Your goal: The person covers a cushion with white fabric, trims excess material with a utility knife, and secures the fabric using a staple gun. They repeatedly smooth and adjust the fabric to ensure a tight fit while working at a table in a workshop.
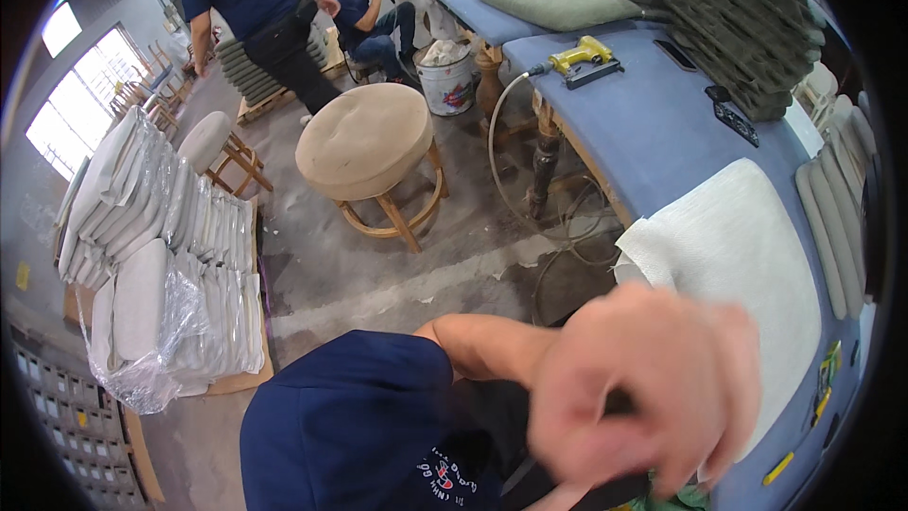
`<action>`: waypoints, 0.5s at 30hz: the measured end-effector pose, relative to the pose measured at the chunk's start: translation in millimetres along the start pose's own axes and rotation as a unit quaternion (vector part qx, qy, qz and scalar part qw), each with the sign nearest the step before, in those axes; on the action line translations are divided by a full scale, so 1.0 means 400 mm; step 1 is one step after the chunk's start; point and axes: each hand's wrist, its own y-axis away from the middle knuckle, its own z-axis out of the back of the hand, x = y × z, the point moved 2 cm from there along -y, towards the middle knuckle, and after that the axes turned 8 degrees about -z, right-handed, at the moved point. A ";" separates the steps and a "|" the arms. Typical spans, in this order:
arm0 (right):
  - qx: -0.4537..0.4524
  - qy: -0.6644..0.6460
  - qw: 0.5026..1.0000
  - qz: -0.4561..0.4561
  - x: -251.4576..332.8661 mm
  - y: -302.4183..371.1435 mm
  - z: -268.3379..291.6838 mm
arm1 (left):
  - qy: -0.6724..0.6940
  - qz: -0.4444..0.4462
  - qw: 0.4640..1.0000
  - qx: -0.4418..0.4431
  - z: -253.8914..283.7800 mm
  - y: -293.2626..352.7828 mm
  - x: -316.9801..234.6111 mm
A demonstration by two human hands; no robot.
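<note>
My left hand (643, 378) is raised close to the view, blurred, with its fingers curled round into a ring. What it pinches, if anything, cannot be made out. The bare forearm comes from a navy sleeve (350, 416) at the lower left. Behind the hand, a white fabric-covered panel (757, 255) with a loose cloth edge lies on the blue-topped table (653, 123). The hand hides part of this panel. My right hand cannot be made out. A bit of green material (667, 492) shows below the left hand.
A yellow nail gun (584, 57) with an air hose (494, 132) lies on the table, near phones and green cushions (553, 2). A round tan stool (367, 142) stands on the floor. Plastic-wrapped pads (161, 312) are stacked left. Two people (251, 0) are farther back.
</note>
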 end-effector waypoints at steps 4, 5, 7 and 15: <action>-0.046 -0.057 0.997 -0.002 0.000 -0.049 0.065 | -0.456 0.186 0.838 0.236 0.241 0.049 0.185; -0.045 -0.038 0.998 -0.018 0.003 -0.041 0.042 | -0.531 0.224 0.777 0.253 0.325 0.112 0.253; -0.052 -0.007 0.998 -0.046 0.016 0.001 0.016 | -0.633 0.342 0.616 0.320 0.452 0.285 0.305; -0.043 -0.002 0.997 0.061 0.063 0.106 -0.049 | -0.401 0.479 0.759 0.184 0.524 0.304 0.293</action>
